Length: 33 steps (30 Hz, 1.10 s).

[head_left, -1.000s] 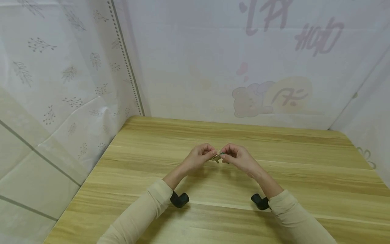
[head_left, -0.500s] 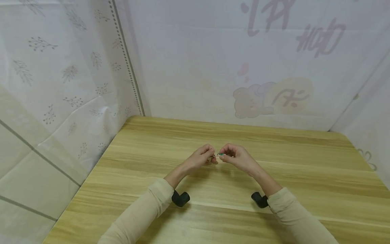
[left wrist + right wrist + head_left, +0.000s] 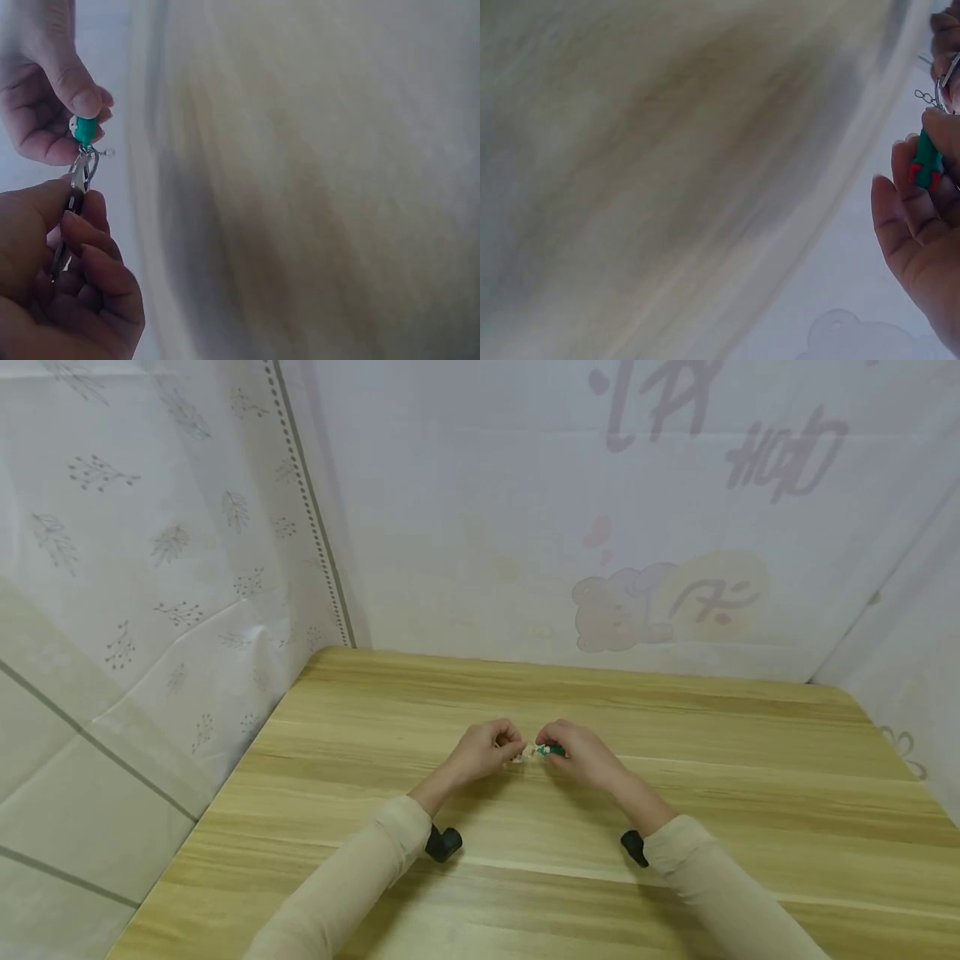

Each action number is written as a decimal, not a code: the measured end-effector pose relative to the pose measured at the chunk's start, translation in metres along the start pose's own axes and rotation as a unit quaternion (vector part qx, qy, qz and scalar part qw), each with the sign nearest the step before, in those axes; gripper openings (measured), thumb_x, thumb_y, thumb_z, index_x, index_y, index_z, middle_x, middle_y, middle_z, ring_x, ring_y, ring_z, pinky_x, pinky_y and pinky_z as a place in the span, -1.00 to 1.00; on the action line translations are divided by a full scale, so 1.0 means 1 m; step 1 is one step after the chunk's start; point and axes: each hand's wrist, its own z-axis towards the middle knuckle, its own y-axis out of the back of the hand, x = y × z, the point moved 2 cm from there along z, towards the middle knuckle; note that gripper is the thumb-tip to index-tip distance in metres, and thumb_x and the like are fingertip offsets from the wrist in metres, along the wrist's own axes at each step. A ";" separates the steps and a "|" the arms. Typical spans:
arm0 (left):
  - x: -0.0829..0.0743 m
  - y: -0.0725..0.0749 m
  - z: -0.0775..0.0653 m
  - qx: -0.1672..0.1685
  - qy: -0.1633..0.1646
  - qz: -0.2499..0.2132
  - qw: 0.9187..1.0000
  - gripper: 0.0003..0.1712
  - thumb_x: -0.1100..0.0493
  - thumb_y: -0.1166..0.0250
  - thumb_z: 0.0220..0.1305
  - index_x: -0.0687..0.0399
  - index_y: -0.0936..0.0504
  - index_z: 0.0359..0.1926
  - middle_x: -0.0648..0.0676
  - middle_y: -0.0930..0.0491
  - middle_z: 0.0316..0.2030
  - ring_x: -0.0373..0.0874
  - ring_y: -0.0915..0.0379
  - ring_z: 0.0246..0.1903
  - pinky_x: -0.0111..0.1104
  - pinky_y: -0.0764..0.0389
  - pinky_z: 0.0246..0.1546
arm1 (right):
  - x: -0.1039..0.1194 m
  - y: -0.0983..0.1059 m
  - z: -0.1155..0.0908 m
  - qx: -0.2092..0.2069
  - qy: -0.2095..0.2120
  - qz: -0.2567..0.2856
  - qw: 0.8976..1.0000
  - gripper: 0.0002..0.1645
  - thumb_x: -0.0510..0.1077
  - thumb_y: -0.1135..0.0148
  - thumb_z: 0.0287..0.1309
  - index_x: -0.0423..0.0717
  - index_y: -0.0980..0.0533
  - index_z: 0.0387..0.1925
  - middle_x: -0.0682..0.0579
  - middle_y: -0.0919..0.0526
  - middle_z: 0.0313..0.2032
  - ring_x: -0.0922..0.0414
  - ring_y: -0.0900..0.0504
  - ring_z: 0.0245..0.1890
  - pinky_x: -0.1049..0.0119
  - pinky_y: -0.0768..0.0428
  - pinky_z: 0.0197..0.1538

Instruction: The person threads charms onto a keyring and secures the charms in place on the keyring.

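Observation:
Between my two hands, above the table, is a key ring with keys and a small charm. My left hand pinches the keys between thumb and fingers; part of them is hidden inside the grip. My right hand pinches the green figurine charm, which shows red parts at its lower end in the right wrist view. A short piece of chain sticks out beside the ring. In the head view the hands are close together, with the charm pointing toward the left hand.
The hands work over a wooden table. Patterned cloth walls rise behind it and at its left. A black wrist camera sits under the left forearm, another by the right.
Both hands have come slightly lower in the head view. The left fingers have shifted on the keys. More of the green charm now shows at the right hand, which has turned a little.

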 end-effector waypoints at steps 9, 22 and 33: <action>0.012 -0.005 0.007 -0.046 0.001 0.090 0.995 -0.89 0.15 -0.31 0.21 0.06 -0.60 -0.42 -0.07 -0.54 -0.55 -0.30 -0.30 -0.60 -0.53 -0.32 -0.60 | -0.009 -0.011 -0.001 0.020 -0.019 -0.038 0.999 -0.87 -0.30 -0.35 0.02 -0.13 -0.56 -0.35 0.07 -0.57 -0.38 0.20 -0.49 -0.38 0.32 -0.51 -0.28; 0.014 -0.006 0.005 -0.061 0.000 0.140 0.988 -0.90 0.16 -0.35 0.15 0.05 -0.63 -0.43 -0.07 -0.60 -0.54 -0.32 -0.35 -0.58 -0.52 -0.34 -0.56 | -0.011 -0.016 -0.003 0.006 0.009 -0.088 0.996 -0.84 -0.26 -0.40 -0.03 -0.09 -0.55 -0.39 0.08 -0.55 -0.38 0.18 -0.49 -0.35 0.31 -0.52 -0.27; 0.018 -0.003 -0.001 -0.059 0.003 0.151 0.987 -0.88 0.15 -0.37 0.14 0.09 -0.62 -0.42 -0.05 -0.59 -0.52 -0.29 -0.37 -0.55 -0.49 -0.37 -0.51 | -0.012 -0.018 -0.006 0.004 0.003 -0.091 0.996 -0.85 -0.27 -0.39 -0.03 -0.10 -0.55 -0.40 0.07 -0.54 -0.38 0.18 -0.43 -0.37 0.34 -0.47 -0.30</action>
